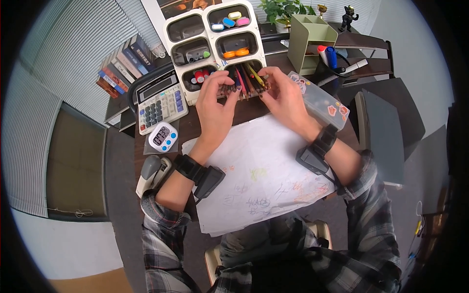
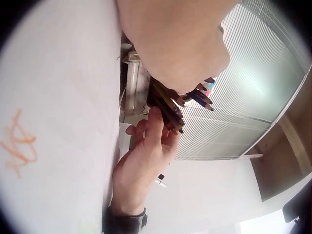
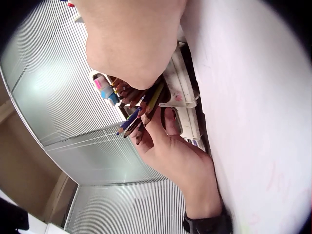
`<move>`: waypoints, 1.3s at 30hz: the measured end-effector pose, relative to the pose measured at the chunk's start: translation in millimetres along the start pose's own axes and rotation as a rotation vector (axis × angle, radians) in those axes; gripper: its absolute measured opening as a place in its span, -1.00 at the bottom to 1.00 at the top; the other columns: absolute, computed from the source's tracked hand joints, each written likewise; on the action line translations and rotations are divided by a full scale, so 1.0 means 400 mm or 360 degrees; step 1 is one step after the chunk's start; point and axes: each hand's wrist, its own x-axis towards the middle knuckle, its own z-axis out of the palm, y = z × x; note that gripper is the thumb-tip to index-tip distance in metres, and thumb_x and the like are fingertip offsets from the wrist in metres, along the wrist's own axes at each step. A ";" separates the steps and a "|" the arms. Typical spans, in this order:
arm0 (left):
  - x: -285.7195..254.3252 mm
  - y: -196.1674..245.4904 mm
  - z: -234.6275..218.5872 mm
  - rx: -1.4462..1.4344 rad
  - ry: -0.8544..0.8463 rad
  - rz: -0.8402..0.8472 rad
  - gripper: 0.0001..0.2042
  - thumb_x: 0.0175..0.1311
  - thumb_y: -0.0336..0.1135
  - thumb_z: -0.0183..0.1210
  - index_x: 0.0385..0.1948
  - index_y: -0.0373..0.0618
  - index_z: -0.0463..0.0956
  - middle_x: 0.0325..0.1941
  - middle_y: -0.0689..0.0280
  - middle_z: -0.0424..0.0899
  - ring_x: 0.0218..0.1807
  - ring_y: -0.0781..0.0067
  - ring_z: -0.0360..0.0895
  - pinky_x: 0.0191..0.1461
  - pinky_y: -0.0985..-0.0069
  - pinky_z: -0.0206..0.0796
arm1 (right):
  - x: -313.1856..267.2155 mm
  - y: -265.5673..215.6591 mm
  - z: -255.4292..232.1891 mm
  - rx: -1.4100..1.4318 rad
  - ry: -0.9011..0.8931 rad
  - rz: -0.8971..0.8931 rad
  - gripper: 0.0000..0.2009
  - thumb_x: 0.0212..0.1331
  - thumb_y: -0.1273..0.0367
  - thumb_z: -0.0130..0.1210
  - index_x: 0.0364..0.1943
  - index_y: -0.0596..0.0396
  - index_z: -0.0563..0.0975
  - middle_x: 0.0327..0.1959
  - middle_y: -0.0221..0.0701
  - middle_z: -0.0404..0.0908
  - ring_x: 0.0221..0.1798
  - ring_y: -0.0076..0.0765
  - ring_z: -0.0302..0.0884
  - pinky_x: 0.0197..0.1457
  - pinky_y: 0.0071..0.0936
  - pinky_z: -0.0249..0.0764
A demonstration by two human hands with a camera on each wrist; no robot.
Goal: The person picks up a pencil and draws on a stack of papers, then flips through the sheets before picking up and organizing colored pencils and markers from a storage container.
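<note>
Both hands are at a bundle of coloured pencils (image 1: 248, 80) that stands in the lower right compartment of a white organizer (image 1: 213, 46), points upward. My left hand (image 1: 218, 105) grips the bundle's left side, fingers curled round it with the thumb in front. On the opposite side my right hand (image 1: 287, 100) holds the pencils between thumb and bent fingers. In the right wrist view, a blue pencil (image 3: 127, 122) and several dark ones stick out over the left hand's fingers. The palms hide part of the bundle in each wrist view.
A scribbled paper sheet (image 1: 254, 171) covers the desk's front. To its left are a calculator (image 1: 161, 103), a timer (image 1: 163, 136) and a stapler (image 1: 151, 176). A clear stickered box (image 1: 322, 105) lies right, below a green desk holder (image 1: 310, 41) and markers (image 1: 331, 57).
</note>
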 end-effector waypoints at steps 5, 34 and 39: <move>-0.004 -0.001 -0.007 -0.0060 -0.0104 -0.0055 -0.80 0.20 -0.60 0.27 -0.17 -0.27 0.51 0.02 0.24 0.63 -0.11 0.52 0.63 -0.03 0.58 0.52 | -0.001 -0.002 -0.002 0.0003 -0.0033 0.0019 -0.60 0.03 0.61 0.19 0.02 0.14 0.43 -0.42 -0.32 0.47 -0.42 -0.33 0.50 -0.30 -0.38 0.48; -0.006 0.013 -0.007 -0.0137 -0.0123 -0.0332 -0.71 0.28 -0.59 0.17 0.03 -0.24 0.49 0.11 0.20 0.64 0.05 0.44 0.63 0.03 0.54 0.48 | -0.001 0.014 0.000 0.0054 0.0002 0.0129 -0.73 0.06 0.56 0.18 -0.15 0.18 0.41 -0.37 -0.26 0.51 -0.32 -0.16 0.54 -0.23 -0.27 0.47; -0.008 -0.004 -0.007 0.0018 -0.0134 -0.0184 -0.75 0.24 -0.55 0.21 -0.04 -0.15 0.59 0.00 0.23 0.67 -0.16 0.40 0.67 -0.09 0.50 0.48 | -0.001 0.014 0.000 0.0057 -0.0004 0.0172 -0.74 0.08 0.55 0.17 -0.16 0.18 0.40 -0.37 -0.25 0.51 -0.30 -0.11 0.54 -0.21 -0.24 0.46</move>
